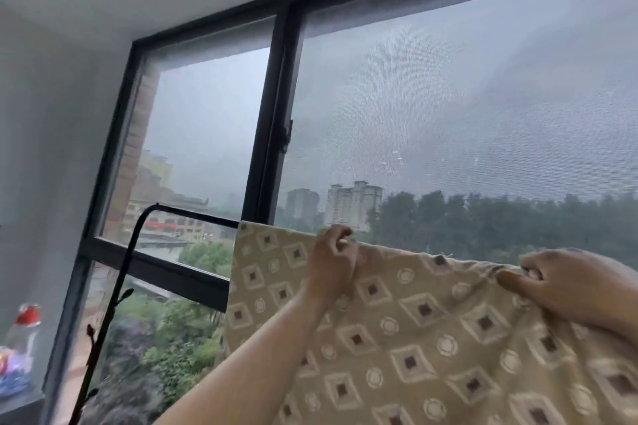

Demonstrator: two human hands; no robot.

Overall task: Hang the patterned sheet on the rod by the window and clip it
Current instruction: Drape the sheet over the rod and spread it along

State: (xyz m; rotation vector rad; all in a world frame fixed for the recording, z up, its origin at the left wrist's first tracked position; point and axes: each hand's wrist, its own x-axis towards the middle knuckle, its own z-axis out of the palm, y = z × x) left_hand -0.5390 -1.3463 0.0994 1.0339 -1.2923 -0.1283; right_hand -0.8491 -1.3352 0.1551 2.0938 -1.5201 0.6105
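Left hand [333, 254] pinching top fold of patterned sheet [397, 348] at rod [193, 213]. Right hand [566, 285] gripping same fold further along rod. Hands working well apart, probably keeping fabric spread and level. Sheet appearing draped over rod, hanging below it. No clip showing. Window [276, 107] standing behind rod.

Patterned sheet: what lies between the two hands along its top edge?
Head view: only bare patterned sheet between left hand and right hand; no clip shows.

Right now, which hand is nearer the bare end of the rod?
The left hand, pinching the sheet at its top edge, closest to the exposed rod; the right hand grips farther along.
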